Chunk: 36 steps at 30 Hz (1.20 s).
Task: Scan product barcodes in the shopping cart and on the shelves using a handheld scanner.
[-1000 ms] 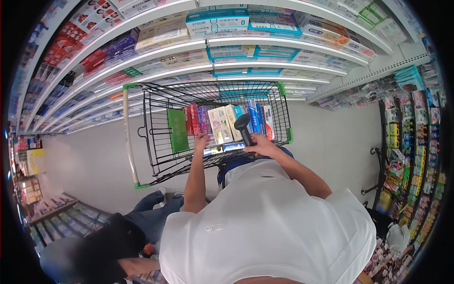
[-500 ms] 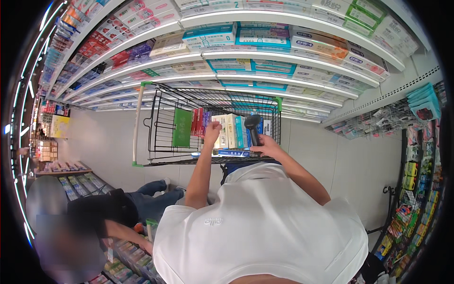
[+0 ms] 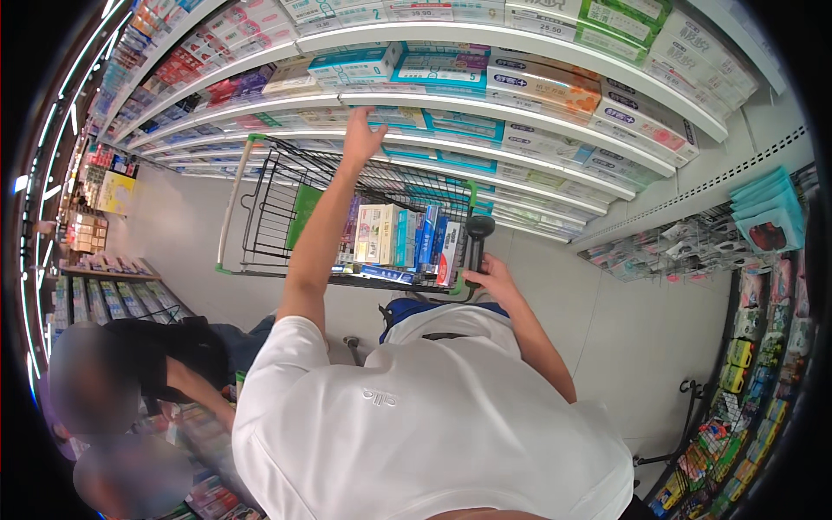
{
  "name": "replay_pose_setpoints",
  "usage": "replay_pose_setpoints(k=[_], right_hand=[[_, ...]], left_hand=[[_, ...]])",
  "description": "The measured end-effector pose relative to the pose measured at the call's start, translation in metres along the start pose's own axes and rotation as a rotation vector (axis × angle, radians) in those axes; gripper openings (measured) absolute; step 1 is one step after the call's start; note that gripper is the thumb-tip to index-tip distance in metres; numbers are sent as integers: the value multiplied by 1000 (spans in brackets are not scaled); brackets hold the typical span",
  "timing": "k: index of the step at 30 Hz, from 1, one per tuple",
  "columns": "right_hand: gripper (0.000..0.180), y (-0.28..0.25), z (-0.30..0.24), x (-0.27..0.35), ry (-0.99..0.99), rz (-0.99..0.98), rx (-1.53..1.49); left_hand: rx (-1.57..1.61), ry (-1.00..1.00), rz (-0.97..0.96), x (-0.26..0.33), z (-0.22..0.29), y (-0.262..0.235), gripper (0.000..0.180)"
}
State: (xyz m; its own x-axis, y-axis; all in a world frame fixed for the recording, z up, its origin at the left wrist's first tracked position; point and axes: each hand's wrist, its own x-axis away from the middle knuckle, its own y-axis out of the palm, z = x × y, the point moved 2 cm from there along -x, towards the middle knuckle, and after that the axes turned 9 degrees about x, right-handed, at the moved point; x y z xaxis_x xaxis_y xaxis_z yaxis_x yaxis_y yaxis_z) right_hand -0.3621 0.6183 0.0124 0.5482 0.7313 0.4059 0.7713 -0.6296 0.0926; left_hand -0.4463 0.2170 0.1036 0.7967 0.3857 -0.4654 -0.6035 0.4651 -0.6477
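Left hand stretches up, fingers spread, at the shelf boxes; right hand grips a black scanner.

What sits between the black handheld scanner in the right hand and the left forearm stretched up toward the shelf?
In the head view, upright boxes in the wire cart stand between the black handheld scanner and the left forearm.

Left hand at shelf; right hand grips scanner

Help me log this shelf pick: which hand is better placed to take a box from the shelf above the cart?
Left. The left hand is raised with fingers spread at the shelf's blue boxes, above the cart. The right hand grips a black handheld scanner low by the cart's handle.
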Motion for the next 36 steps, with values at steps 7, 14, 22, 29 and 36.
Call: replay_pose_setpoints(k=[7, 14, 22, 29, 36], right_hand=[[40, -16, 16, 13, 30, 114, -124], [41, -2, 9, 6, 30, 160, -100], [38, 34, 5, -11, 27, 228, -156], [35, 72, -3, -17, 106, 277, -164], [36, 102, -9, -18, 202, 309, -112]], left_hand=[[-130, 86, 178, -72, -1, -21, 63], [-202, -60, 421, -128, -31, -52, 91], [-105, -409, 321, -165, -117, -77, 91], [386, -115, -19, -194, -155, -87, 58], [529, -78, -228, -217, -172, -78, 49]])
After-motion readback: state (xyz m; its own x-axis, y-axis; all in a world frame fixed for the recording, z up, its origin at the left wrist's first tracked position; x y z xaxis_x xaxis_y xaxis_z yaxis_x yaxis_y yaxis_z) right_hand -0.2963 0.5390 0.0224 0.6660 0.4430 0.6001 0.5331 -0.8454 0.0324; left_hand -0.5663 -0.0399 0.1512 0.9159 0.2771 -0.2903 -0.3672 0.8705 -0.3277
